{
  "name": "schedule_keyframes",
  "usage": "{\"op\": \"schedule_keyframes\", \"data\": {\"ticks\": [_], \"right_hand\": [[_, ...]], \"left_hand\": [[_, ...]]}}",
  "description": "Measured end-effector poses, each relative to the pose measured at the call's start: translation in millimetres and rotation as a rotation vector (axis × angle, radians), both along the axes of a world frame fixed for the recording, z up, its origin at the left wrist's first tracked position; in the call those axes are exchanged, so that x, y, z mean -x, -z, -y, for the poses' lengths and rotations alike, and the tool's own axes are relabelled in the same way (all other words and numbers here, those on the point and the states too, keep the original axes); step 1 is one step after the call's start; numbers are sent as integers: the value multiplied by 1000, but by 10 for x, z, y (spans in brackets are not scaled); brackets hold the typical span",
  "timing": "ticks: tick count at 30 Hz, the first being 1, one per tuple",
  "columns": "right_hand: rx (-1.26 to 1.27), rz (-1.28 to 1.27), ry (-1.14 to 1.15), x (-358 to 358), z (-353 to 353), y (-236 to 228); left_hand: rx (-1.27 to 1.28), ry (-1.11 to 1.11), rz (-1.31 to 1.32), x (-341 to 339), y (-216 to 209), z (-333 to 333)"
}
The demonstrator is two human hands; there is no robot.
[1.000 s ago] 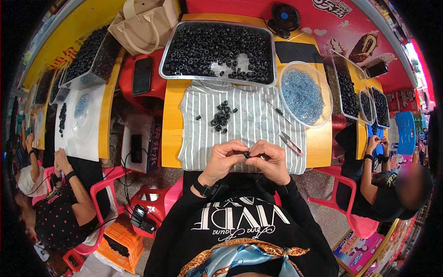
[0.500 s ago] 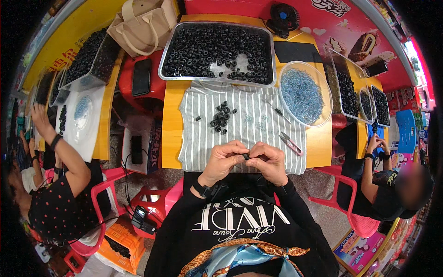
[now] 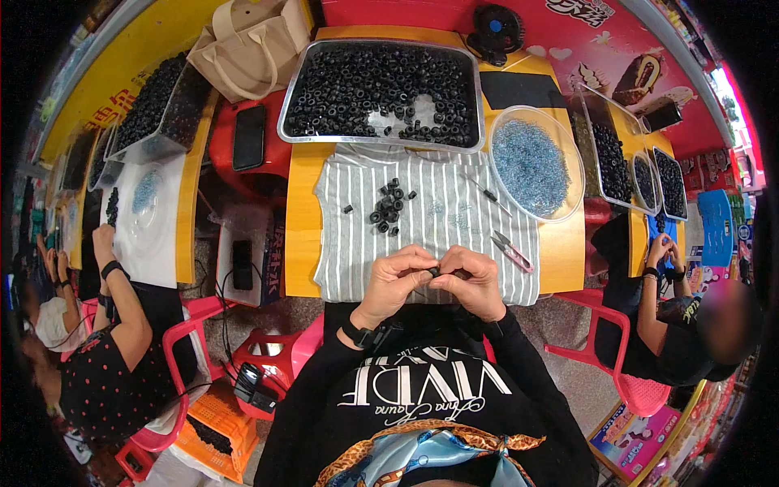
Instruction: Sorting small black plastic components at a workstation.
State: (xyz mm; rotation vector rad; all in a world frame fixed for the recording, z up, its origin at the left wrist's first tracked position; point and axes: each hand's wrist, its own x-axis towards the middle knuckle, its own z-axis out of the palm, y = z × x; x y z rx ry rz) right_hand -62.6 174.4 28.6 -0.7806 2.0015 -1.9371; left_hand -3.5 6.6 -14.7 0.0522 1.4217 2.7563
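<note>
Left hand (image 3: pixel 393 280) and right hand (image 3: pixel 476 282) meet above the near edge of the striped cloth (image 3: pixel 345 260); both grasp one small dark piece (image 3: pixel 434 273) in thumb-and-finger pinches. Fingertips hide its detail; cannot tell whether a thread is held. Step in hand, judged: close fingertip work on this single piece. Loose black pieces (image 3: pixel 389 207) lie on the cloth, far and left of the hands; snips (image 3: pixel 513 252) rest to the right, untouched, on the tabletop's (image 3: pixel 302 211) cloth. Next move, judged: calls for one pinch steady, the other making fine adjustments.
</note>
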Motion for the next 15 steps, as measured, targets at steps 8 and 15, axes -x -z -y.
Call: {"op": "schedule_keyframes", "data": {"ticks": [8, 15], "right_hand": [[-103, -216, -8, 28, -19, -53], [-217, -430, -66, 52, -20, -140]], "left_hand": [[-199, 125, 18, 8, -56, 40], [-280, 284, 109, 13, -31, 96]]}}
